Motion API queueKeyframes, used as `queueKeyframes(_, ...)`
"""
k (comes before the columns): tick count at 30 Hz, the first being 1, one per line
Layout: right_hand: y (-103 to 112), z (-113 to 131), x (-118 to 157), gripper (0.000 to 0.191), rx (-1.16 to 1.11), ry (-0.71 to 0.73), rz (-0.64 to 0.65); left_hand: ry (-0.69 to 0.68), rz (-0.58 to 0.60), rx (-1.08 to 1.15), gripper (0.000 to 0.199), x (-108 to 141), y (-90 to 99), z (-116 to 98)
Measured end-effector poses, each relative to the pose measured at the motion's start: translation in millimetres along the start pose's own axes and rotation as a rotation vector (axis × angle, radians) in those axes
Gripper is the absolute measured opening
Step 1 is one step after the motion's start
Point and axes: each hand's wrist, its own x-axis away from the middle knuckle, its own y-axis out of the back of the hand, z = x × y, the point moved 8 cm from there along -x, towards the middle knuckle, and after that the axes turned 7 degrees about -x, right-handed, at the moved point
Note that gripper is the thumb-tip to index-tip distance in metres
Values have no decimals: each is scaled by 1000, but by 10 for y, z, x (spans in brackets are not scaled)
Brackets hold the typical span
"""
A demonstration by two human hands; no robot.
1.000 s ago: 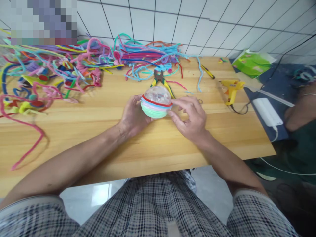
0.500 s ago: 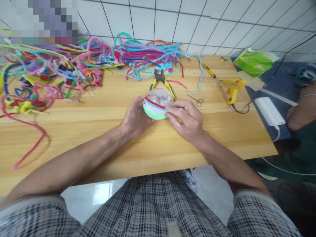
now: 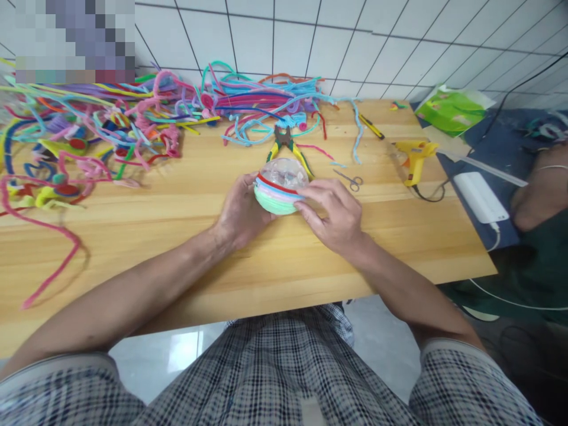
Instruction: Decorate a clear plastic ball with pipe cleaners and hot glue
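Note:
A clear round ball (image 3: 279, 192) is wrapped on its lower part with green, lilac, blue and red fuzzy strips; its top is bare. My left hand (image 3: 245, 213) holds it from the left and below, thumb at the side. The fingers of my right hand (image 3: 335, 214) pinch the ball's right side at the end of the red strip. Just behind the ball lie yellow-and-green pliers (image 3: 284, 139), their handles partly hidden by it. Small scissors (image 3: 350, 180) rest to the right of the ball.
Heaps of coloured fuzzy stems (image 3: 146, 118) cover the back left of the wooden table (image 3: 177, 201). At the right are a yellow glue gun (image 3: 415, 160), a yellow cutter (image 3: 371, 126), a white power block (image 3: 481, 198) and a green packet (image 3: 450, 112). Another person's arm (image 3: 541, 189) shows at the right edge.
The whole view has shifted slightly, so table objects appear a little further left. Both hands keep their hold on the ball, with hardly any movement.

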Motion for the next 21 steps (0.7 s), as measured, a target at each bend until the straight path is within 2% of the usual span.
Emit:
queueKeyframes(5,-14,-25,-18,13,43,-28,7,-32,11,-9,39,-25,26,2)
queueKeyframes(10,0,-1,-12,21,-11,2,2,-41,6,-21,39,-27,27,3)
queueKeyframes(16,-15,-20,11,21,-2,-12,26,-71,1,-38,38,-20,25,-12)
queueKeyframes(21,19,43,-22,20,-55,31,-47,-106,17,-46,36,-22,-7,-19)
